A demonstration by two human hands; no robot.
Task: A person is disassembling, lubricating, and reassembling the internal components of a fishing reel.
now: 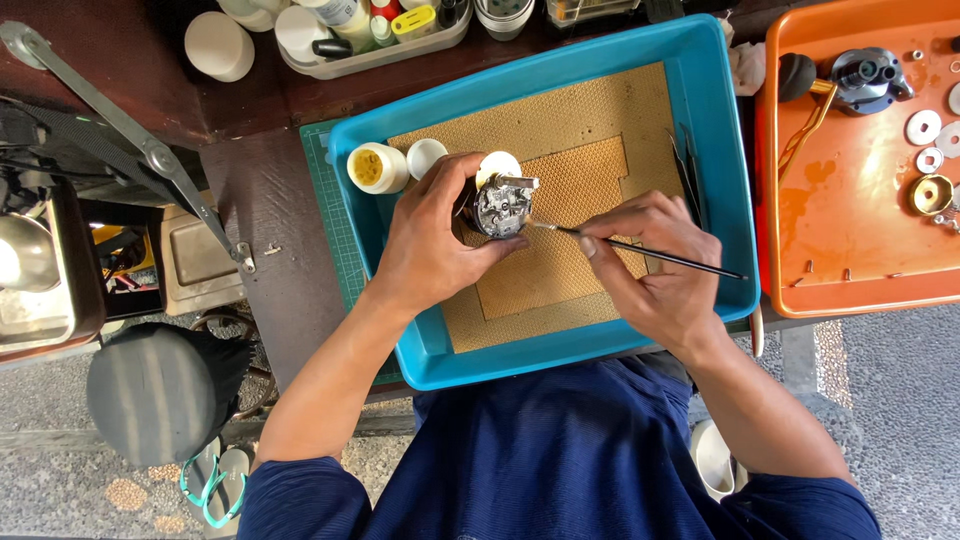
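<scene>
Cluttered workbench over gravel floor, blue tray [735, 200] centred, tan perforated mat [600, 120] lining it. Left hand [430, 240] wrapped around small metal mechanism [497, 207], held just above the mat, open gear side up. Right hand [655, 265] pinching thin black brush [650, 253] in a pencil grip, pale bristle tip touching the mechanism's right edge. Mechanism looks dense, rigid, likely greasy and slick; exposed small parts probably delicate, so best gripped by the outer body as now, fingers clear of the gear face. Brush light, slightly flexible, held near mid-shaft for fine control. Small open jar with yellow contents [372, 167] and white lid [426, 155] just beside the left hand's knuckles, easy to knock. Dark tweezers [686, 170] lying along the tray's right side, near the right hand. Orange tray [850, 290] to the right with washers, brass ring, dark housing with handle [860, 80], well apart. Bin of bottles [370, 30] beyond the tray, out of the way.
</scene>
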